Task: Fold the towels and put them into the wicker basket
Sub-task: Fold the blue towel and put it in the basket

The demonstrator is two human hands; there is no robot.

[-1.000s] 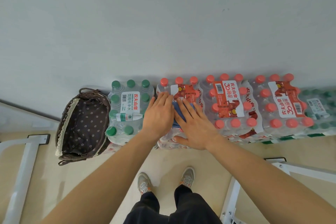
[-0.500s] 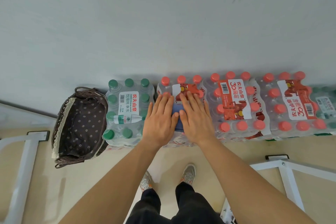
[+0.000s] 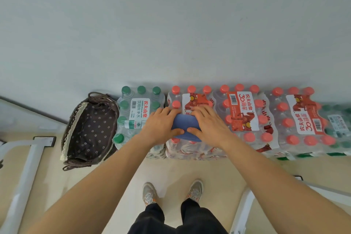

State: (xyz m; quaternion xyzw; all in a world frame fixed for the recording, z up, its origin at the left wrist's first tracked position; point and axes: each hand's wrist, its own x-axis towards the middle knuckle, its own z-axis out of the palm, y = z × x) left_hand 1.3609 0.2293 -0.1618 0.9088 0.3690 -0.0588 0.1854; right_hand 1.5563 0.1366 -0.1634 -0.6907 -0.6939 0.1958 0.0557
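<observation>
Towel: I see the blue towel folded small on the red-capped bottle pack.
Left hand: the left hand grips its left edge, thumb on the near side.
Right hand: the right hand grips its right edge likewise.
Basket: the wicker basket stands left, beside the green-capped pack.

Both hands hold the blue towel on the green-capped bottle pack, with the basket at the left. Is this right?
No. The head view shows the left hand and right hand holding the towel on the red-capped pack, beside the green-capped pack. The basket is at the left.
</observation>
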